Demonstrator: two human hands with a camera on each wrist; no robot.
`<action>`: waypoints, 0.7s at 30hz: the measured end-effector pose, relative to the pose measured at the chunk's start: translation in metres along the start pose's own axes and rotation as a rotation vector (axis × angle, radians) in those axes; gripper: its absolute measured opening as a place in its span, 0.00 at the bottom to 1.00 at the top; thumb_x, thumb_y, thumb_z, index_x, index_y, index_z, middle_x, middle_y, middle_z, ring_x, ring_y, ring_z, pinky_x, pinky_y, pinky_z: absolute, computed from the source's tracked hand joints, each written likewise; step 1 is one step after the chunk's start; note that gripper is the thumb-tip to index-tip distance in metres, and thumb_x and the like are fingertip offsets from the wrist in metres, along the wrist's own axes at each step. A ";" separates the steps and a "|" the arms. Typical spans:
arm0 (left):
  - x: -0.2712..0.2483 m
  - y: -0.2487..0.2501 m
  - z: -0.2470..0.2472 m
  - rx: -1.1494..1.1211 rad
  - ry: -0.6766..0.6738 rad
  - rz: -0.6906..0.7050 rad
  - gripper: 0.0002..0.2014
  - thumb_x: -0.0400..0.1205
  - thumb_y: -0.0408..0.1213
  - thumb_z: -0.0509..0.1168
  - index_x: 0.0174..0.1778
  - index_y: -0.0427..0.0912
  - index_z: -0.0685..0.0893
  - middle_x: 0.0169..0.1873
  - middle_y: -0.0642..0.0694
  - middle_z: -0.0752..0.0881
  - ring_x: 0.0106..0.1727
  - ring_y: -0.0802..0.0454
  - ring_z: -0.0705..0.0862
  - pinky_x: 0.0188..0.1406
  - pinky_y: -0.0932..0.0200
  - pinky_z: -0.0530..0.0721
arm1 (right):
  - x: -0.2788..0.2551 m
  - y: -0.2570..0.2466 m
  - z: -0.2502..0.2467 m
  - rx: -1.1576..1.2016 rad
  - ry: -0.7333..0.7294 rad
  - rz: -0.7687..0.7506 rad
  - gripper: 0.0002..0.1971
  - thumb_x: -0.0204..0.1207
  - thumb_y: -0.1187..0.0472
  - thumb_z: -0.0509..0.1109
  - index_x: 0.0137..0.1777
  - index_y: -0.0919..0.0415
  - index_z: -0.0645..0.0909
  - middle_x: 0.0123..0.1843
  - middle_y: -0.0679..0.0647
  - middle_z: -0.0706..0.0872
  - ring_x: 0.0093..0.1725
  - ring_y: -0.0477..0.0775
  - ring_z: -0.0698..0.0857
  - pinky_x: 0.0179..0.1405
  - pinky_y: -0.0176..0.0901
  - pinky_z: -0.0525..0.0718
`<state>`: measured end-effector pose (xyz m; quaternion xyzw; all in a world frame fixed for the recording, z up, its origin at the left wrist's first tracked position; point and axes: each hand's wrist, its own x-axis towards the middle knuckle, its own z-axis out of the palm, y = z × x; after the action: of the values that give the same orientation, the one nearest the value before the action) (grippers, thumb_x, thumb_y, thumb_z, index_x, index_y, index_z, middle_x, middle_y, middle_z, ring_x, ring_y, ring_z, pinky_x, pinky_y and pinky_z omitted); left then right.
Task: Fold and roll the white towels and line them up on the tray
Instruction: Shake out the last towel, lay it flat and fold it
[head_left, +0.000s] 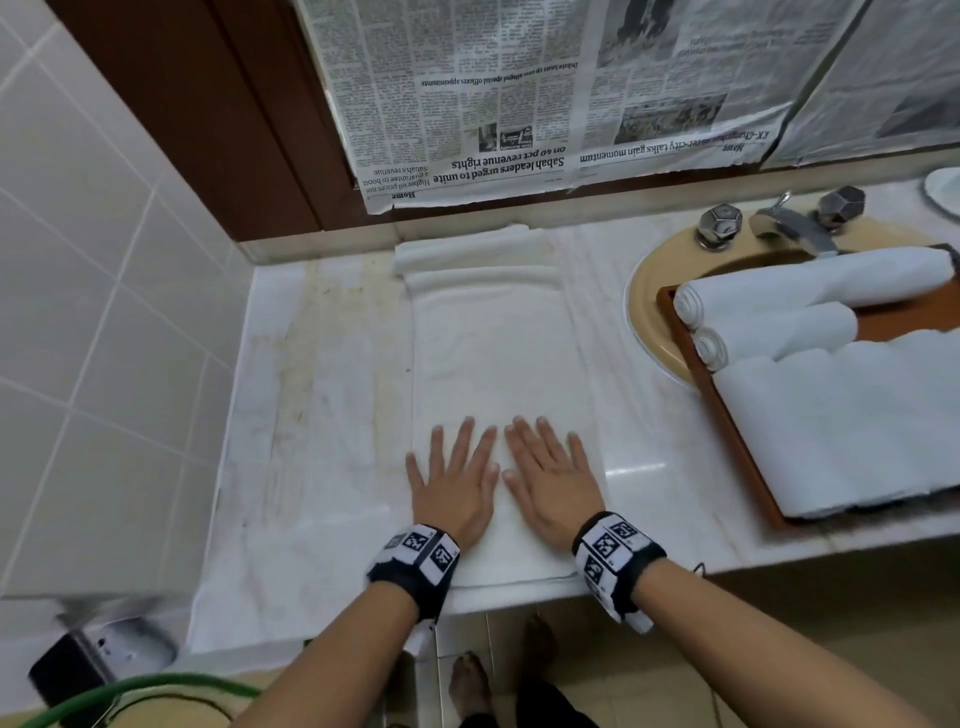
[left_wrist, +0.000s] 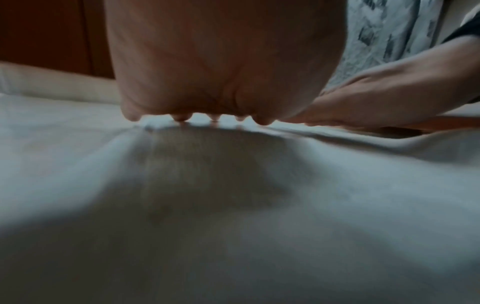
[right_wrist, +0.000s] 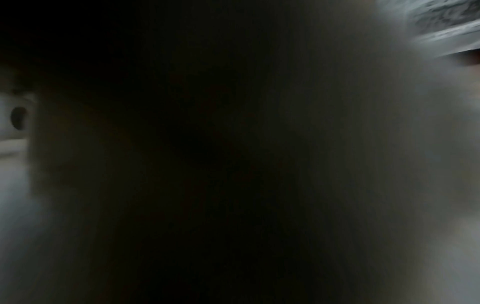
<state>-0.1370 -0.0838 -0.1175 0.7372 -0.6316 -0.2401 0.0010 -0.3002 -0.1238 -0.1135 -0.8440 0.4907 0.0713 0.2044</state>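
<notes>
We press both palms flat on the folded white towel (head_left: 498, 374), fingers spread and straight, nothing pinched in either grip. Our left hand (head_left: 451, 488) and right hand (head_left: 550, 486) lie side by side at the towel's 6 o'clock end, thumbs nearly touching. In the left wrist view our left fingertips (left_wrist: 262, 121) touch the cloth; the right wrist view is dark, so it tells us nothing. The towel runs as a long strip across the pale bench (head_left: 322, 415) toward 12 o'clock, where its far end bunches in ridges near the wall. At 2 o'clock the wooden tray (head_left: 727, 415) sits over the tan sink (head_left: 644, 312); on it lie two rolled towels (head_left: 769, 306) side by side, and a flat stack of towels (head_left: 852, 426) just beside them toward 4 o'clock. A chrome tap (head_left: 795, 223) stands behind the sink, and newspaper (head_left: 519, 93) hangs at 12 o'clock.
</notes>
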 end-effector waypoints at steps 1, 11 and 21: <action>-0.002 -0.003 0.004 0.011 0.001 -0.012 0.26 0.89 0.58 0.35 0.83 0.70 0.34 0.83 0.65 0.29 0.85 0.50 0.28 0.81 0.28 0.34 | -0.001 0.000 0.004 -0.023 -0.020 -0.001 0.32 0.85 0.39 0.34 0.86 0.48 0.32 0.85 0.41 0.29 0.85 0.49 0.30 0.83 0.57 0.32; -0.045 -0.045 0.006 -0.079 0.054 -0.167 0.27 0.89 0.58 0.35 0.84 0.69 0.34 0.83 0.63 0.30 0.86 0.47 0.32 0.82 0.29 0.35 | -0.046 0.041 0.004 0.006 0.056 0.160 0.29 0.89 0.44 0.36 0.86 0.50 0.32 0.85 0.43 0.29 0.85 0.51 0.31 0.84 0.57 0.33; -0.073 -0.044 0.029 -0.049 0.107 -0.130 0.26 0.90 0.55 0.36 0.85 0.66 0.37 0.84 0.62 0.33 0.87 0.49 0.34 0.84 0.36 0.36 | -0.081 0.048 0.045 -0.032 0.123 0.069 0.29 0.87 0.42 0.33 0.86 0.47 0.34 0.85 0.40 0.30 0.84 0.44 0.31 0.84 0.54 0.32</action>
<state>-0.1130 0.0020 -0.1303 0.7882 -0.5753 -0.2154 0.0370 -0.3788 -0.0615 -0.1419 -0.8326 0.5299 0.0341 0.1578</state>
